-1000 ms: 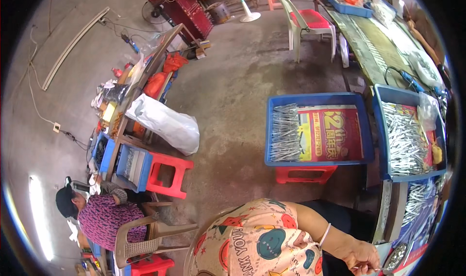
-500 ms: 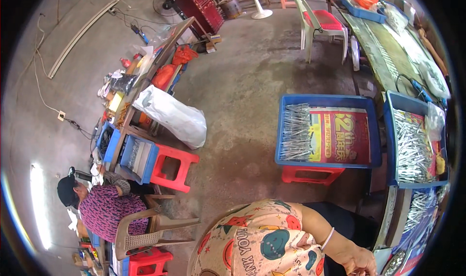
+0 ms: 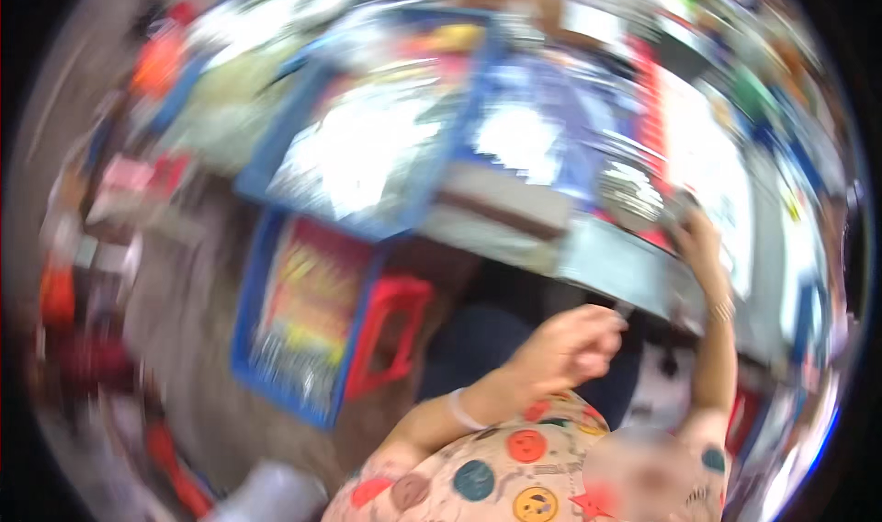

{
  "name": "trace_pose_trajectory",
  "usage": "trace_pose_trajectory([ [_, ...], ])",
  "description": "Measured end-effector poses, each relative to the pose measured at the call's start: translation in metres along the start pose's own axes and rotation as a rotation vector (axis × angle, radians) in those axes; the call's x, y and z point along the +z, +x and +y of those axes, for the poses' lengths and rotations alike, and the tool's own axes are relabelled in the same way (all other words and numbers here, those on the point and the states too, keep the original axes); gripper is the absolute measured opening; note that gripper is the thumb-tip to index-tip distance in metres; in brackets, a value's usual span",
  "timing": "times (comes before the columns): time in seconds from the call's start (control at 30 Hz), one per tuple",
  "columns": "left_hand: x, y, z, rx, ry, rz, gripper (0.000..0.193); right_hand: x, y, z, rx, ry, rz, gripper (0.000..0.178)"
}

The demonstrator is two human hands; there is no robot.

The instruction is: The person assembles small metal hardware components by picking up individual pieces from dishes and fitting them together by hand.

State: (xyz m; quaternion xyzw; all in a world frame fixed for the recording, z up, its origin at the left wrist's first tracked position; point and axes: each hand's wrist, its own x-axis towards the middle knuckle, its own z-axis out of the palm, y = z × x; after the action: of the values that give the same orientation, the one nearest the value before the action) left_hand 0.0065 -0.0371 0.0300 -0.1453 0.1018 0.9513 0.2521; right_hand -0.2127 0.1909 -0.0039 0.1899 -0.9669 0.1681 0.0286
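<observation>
The whole head view is smeared by motion. My left hand (image 3: pixel 577 346), with a pale band at the wrist, is held over my lap near the bench edge. Its fingers are curled closed, and a small greyish bit shows at the fingertips, too blurred to name. My right hand (image 3: pixel 700 237) reaches forward over the bench, beside a round dish of shiny metal pieces (image 3: pixel 630 191). Blur hides whether its fingers hold anything. A grey flat plate (image 3: pixel 614 263) lies at the bench edge between my hands.
To the left, a blue tray (image 3: pixel 253 177) holds many shiny metal rods. Below it, another blue tray (image 3: pixel 241 343) with rods and a printed sheet rests by a red stool (image 3: pixel 404 315). More shiny rods (image 3: pixel 514 136) lie on the bench beyond the near edge.
The view has swung right from the room and the seated co-worker to the bench. Both my hands are now in view, and the trays appear further left.
</observation>
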Motion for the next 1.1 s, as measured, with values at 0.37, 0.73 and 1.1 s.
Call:
trace_pose_trajectory([
  [0.37,-0.002,0.042,-0.020,-0.179,-0.025,0.001,0.013,-0.041,-0.028,0.022,0.063,0.134,0.053,0.018],
  [0.73,-0.009,0.054,-0.029,-0.192,-0.027,-0.003,0.013,-0.026,-0.010,0.030,-0.058,-0.011,0.009,0.011],
  [1.1,-0.007,0.056,-0.026,-0.157,-0.117,0.002,0.014,-0.046,-0.022,0.031,0.158,0.631,0.017,0.017],
])
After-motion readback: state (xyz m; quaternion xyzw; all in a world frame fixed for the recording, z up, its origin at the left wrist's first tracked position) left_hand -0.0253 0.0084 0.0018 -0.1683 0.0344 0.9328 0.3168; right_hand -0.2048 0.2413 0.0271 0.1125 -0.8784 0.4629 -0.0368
